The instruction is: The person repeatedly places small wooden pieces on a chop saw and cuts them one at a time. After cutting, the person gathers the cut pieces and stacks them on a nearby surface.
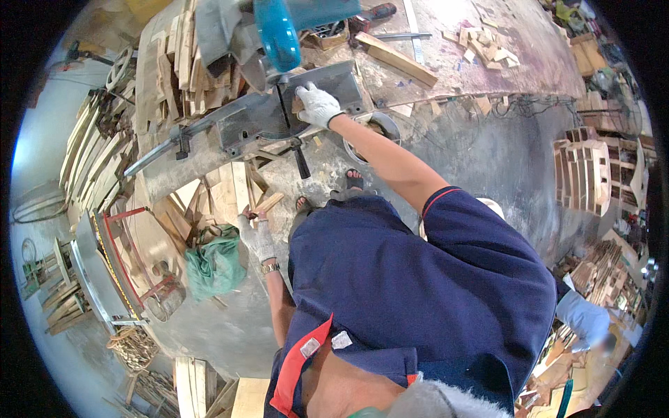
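Note:
My right hand, in a white glove, is on the bed of a miter saw. Its fingers are closed round a small brown wood block beside the slot in the bed. Above it is the saw's raised blue head. My left hand, also gloved but with bare fingertips, hangs low by my left side. Its fingers are closed on the near end of a short strip of wood; part of the grip is hard to make out. A green sack lies just left of it.
Wood strips are heaped left of the saw. Across the bench lie a longer wood bar and a scatter of small blocks. A red-framed rack stands on the left. Another person is at lower right among wood piles.

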Demonstrator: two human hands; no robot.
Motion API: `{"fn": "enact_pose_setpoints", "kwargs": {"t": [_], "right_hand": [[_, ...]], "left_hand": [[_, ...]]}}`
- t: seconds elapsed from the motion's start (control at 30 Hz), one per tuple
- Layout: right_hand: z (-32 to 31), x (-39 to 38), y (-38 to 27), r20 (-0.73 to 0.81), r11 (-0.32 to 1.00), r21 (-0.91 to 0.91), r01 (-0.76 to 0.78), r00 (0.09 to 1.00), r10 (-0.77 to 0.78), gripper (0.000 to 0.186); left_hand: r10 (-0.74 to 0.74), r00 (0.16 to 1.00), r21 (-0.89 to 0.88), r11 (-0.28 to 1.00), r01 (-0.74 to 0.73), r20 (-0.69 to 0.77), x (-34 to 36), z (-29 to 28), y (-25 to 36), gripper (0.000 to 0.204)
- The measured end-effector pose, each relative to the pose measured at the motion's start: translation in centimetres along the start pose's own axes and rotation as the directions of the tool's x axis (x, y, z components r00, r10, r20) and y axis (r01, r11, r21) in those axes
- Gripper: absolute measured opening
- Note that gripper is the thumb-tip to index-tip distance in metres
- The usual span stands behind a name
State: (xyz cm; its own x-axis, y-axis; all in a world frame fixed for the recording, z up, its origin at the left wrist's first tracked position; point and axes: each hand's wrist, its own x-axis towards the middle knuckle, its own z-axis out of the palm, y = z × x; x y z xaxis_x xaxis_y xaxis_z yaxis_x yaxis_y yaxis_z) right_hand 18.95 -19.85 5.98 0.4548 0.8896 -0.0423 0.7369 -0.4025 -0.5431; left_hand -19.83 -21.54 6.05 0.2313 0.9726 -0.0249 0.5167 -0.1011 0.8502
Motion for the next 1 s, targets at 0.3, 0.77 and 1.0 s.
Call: {"fn": "enact_pose_setpoints", "kwargs": {"t": [0.3,0.77,1.0], "right_hand": [[-5.4,-14.9,10.3,0.071,0.94,0.323,-0.114,0.993,0.096,0.058],[-19.7,-16.8,22.5,-0.14,0.063,0.99,0.128,0.779,0.612,0.035],[-17.1,-8.2,27.7,-0.561,0.859,0.243,-0.451,0.657,0.504,0.058]], "left_hand": [[0.195,0.905,-0.018,0.979,-0.204,0.378,1.5,6.8,8.8,0.04],[0.445,0.586,-0.099,0.844,-0.528,0.677,0.3,18.3,15.7,0.065],[0.153,0.676,-0.061,0.986,-0.157,0.721,0.5,15.7,12.2,0.055]]}}
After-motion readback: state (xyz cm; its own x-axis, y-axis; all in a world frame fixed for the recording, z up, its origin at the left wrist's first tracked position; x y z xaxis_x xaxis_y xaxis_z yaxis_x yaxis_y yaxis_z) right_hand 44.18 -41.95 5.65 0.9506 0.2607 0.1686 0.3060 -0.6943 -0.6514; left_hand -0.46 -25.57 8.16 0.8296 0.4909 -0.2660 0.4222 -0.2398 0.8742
